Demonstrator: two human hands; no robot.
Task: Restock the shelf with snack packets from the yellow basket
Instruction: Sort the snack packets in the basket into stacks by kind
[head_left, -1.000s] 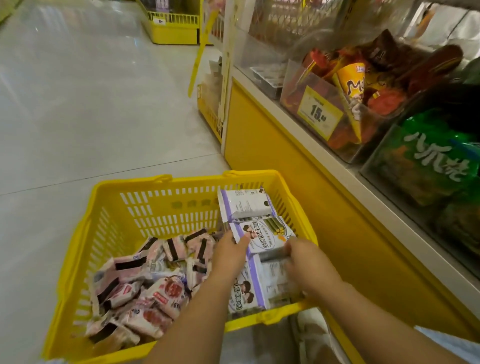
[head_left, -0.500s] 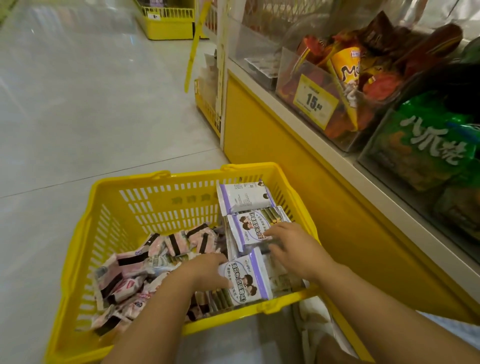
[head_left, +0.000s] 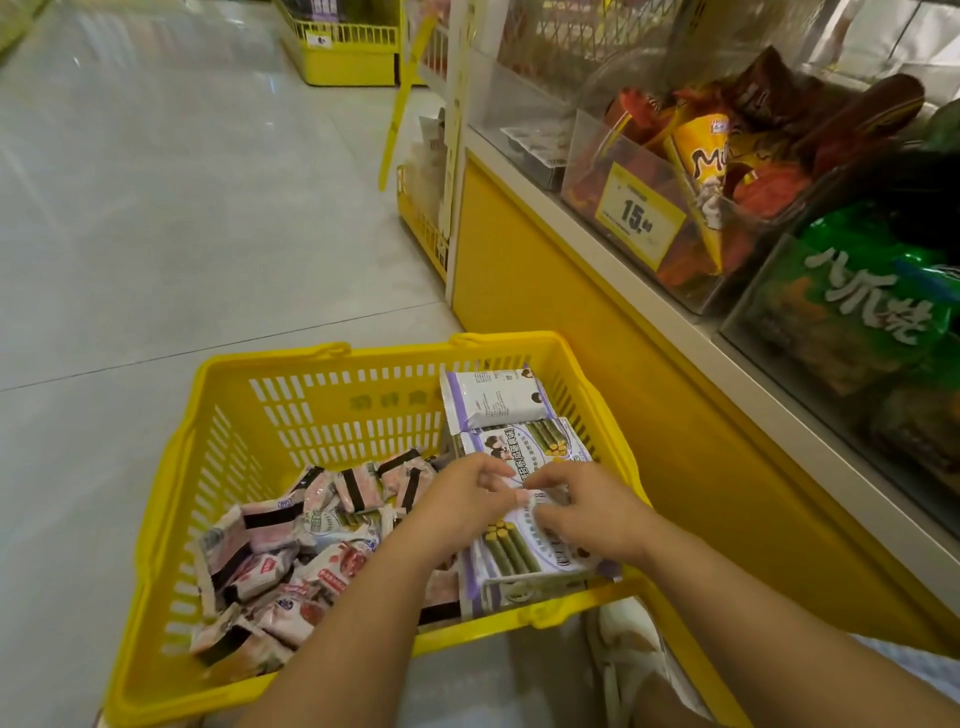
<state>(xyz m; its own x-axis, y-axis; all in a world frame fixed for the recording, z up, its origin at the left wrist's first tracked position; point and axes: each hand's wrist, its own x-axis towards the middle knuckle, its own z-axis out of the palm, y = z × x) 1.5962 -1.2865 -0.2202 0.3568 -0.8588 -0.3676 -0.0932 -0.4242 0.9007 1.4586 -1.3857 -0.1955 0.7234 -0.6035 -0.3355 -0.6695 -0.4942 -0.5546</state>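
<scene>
Floor (head_left: 156, 208), pale tile, filled everything from 9 to 11 o'clock, and the yellow basket (head_left: 322, 405) sat on it at 6 o'clock. Pink packets (head_left: 291, 545) lay heaped in the basket's 9 o'clock half. Left hand (head_left: 462, 499) was in over the near rim, thumb and curled fingers pinching the edge of a purple-and-white packet (head_left: 519, 551) on the basket's 3 o'clock side. Right hand (head_left: 587, 514) was just beside it, fingers curled down over that same packet, gripping it too. More of the same kind sat stacked there, with a far packet (head_left: 493, 397) against the basket wall at 12 o'clock from the hands. Shelf (head_left: 675, 322) ran along at 3 o'clock of the basket, yellow-fronted and carrying clear bins: cone snacks (head_left: 701, 156) behind a yellow price tag (head_left: 639, 215), then a green bag (head_left: 857, 306) at the 3 o'clock edge.
</scene>
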